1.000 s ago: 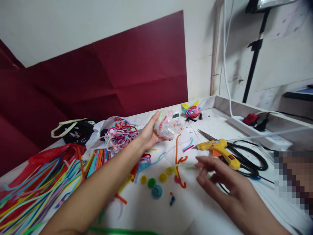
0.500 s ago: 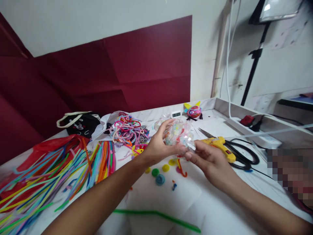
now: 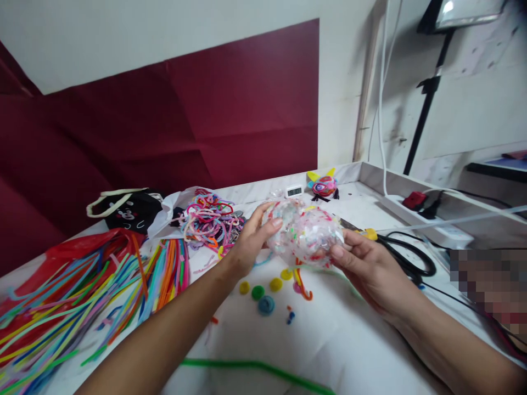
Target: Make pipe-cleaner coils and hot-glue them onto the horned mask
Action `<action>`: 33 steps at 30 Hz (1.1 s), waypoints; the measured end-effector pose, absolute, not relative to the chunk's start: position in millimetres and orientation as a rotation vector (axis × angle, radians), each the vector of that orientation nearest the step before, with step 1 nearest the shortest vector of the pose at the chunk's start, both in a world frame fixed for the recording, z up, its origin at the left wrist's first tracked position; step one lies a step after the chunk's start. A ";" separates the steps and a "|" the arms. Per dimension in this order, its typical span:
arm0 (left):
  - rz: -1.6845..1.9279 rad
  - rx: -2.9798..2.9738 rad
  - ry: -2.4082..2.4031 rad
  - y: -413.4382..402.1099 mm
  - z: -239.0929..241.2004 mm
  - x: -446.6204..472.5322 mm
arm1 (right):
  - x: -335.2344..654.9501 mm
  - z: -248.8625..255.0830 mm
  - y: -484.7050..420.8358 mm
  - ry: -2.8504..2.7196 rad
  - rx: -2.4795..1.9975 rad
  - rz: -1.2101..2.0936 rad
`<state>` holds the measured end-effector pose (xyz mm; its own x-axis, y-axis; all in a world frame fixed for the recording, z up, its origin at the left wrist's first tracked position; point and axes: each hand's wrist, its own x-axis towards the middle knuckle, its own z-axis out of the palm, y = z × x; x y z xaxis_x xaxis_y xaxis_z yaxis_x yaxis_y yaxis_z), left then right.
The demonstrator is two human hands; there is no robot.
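Above the white table I hold a crumpled clear plastic bag [image 3: 315,236] with small multicoloured pieces in it; what they are I cannot make out. My left hand [image 3: 257,233] is closed on the bag's left side, thumb on top. My right hand [image 3: 362,258] pinches its right end. Below the bag lie yellow, green and blue round pieces, among them a green disc [image 3: 258,292] and a blue coil [image 3: 266,305]. An orange bent pipe cleaner [image 3: 303,285] lies just under the bag.
Loose pipe cleaners [image 3: 61,312] cover the left side, with a tangled heap [image 3: 209,219] and a black bag [image 3: 132,211] behind. Black-handled scissors [image 3: 411,258] and a power strip [image 3: 440,233] are at right. A green pipe cleaner [image 3: 255,364] lies in front.
The bag has been spread wider between my hands, which have moved apart. My right hand has shifted right, and the bag now covers more of the yellow tool beside the scissors.
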<state>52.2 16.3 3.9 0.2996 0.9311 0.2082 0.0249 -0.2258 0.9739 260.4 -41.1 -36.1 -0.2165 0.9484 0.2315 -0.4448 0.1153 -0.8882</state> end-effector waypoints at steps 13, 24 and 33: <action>1.219 2.243 1.634 102.9 -0.1 6.7 | 290.6 -22.4 -24.8 -0.682 -0.689 1.175; 0.752 2.495 1.896 206.9 -13.8 8.0 | 259.2 -36.8 -44.4 -0.602 -0.818 1.466; 0.446 2.629 1.970 236.8 -26.1 41.8 | 254.7 -39.8 -48.8 -0.592 -0.821 1.653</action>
